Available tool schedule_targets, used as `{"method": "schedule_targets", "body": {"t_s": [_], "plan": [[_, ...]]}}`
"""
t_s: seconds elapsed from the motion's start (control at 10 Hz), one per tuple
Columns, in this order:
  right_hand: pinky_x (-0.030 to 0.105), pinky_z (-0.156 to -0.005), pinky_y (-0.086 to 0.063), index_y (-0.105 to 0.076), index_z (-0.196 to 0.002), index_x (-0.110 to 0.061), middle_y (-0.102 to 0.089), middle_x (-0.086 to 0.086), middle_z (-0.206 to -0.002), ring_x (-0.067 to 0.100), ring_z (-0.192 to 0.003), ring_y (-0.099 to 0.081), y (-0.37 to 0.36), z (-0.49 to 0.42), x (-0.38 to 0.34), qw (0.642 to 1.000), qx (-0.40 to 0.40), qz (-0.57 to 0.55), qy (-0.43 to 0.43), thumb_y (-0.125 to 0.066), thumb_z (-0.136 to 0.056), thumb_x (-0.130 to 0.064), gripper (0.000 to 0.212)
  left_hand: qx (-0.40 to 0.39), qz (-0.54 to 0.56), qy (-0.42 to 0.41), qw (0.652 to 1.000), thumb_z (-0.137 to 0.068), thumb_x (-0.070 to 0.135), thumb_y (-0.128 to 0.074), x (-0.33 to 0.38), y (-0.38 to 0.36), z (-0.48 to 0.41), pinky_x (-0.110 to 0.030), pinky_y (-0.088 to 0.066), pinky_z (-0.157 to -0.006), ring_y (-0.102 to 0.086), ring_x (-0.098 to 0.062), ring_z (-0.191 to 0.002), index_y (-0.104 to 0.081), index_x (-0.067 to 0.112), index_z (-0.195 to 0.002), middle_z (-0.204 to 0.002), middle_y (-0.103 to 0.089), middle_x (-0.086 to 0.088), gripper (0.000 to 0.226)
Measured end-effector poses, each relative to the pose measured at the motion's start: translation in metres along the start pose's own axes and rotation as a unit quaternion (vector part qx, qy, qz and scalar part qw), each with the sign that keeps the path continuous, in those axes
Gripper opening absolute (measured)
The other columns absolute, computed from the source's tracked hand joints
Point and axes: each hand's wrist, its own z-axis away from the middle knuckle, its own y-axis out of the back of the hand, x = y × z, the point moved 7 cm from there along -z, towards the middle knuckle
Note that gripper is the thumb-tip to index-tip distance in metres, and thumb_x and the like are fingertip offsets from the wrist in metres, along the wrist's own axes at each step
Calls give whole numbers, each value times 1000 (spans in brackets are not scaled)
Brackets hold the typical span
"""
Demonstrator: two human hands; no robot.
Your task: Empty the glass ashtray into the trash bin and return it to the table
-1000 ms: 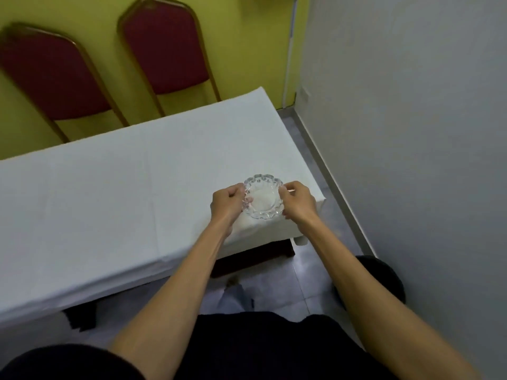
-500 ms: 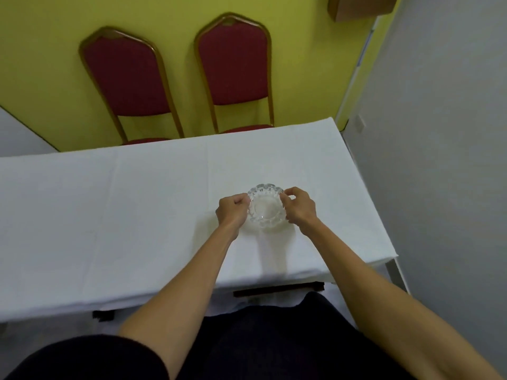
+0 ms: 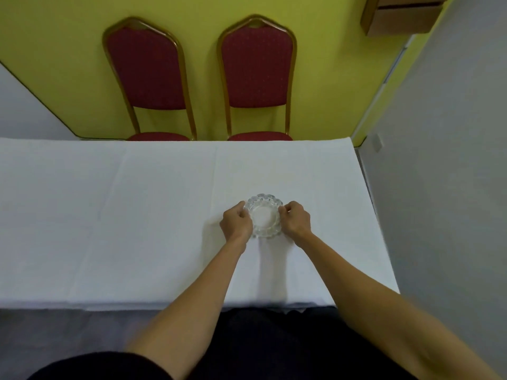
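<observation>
A round glass ashtray (image 3: 264,215) with a scalloped rim sits low on the table (image 3: 137,215), which is draped in a white cloth, right of centre. My left hand (image 3: 236,222) grips its left edge and my right hand (image 3: 296,221) grips its right edge, fingers curled on the rim. The bowl looks clear inside. No trash bin shows in the head view.
Two red padded chairs (image 3: 148,75) (image 3: 258,69) with gold frames stand behind the table against a yellow wall. A grey wall (image 3: 439,187) runs close along the table's right end. A brown wooden box (image 3: 403,15) hangs at the upper right.
The ashtray has travelled from the table's near right corner inward over the cloth, held in both hands. The view has turned left, square to the table; the dark bin on the floor has left the view.
</observation>
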Motion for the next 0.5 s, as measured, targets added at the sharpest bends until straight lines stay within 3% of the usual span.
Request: {"method": "schedule_targets", "body": {"t_s": [0.1,0.2,0.3,0.5], "plan": [[38,-81,-47,-59,-103,-3,-59,6,-94,27,-90,-56,-5,-1,0,1000,-5,5,7,-45,-99,-28,29,27,-1,-17,999,-98,15,-49,-2,1,2,-34,-55,-87,-66,-37,-104,-71,4,-104,-107,-74,-14,25],[35,-78,-45,-60,-103,-3,-64,10,-98,25,-87,-54,-3,-5,0,1000,-9,9,11,-46,-99,-27,28,27,-1,-24,999,-97,14,-49,-1,-2,2,-27,-50,-69,-60,-28,-77,-70,14,-84,-79,-67,-4,25],[33,-78,-45,-63,-102,-3,-68,12,-102,28,-93,-59,-1,-11,0,999,-14,19,23,-48,-98,-27,29,20,-34,-42,998,-96,19,-46,1,-1,0,-27,-28,-54,-34,-17,-65,-48,13,-67,-65,-39,-1,30],[31,-69,-45,-65,-93,-5,-70,9,-97,25,-83,-62,9,-25,-11,997,-17,70,40,-56,-94,-31,27,-14,-96,-84,992,-94,20,-40,24,9,-5,-30,-24,-50,-29,-16,-56,-34,17,-61,-55,-33,2,34]]}}
